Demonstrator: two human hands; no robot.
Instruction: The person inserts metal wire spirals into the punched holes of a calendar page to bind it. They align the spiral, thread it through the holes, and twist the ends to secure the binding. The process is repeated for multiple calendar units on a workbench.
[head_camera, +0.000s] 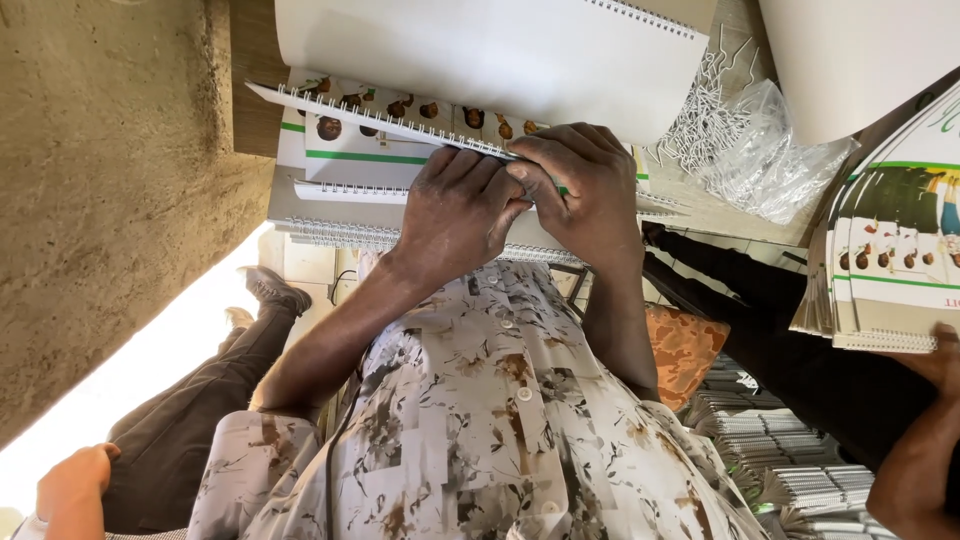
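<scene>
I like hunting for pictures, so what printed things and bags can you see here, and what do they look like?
Spiral-bound calendar, top centre, gripped by left hand and right hand: white, green stripe, row of small brown pictures.
Calendar stack, right edge, held by another person's hand: white, green bands, small pictures.
Clear plastic bag, upper right: crinkled, holding wire pieces.

Glossy paper calendar (380, 135) with metal wire binding (370, 112); crinkled clear plastic bag (770, 160).
</scene>
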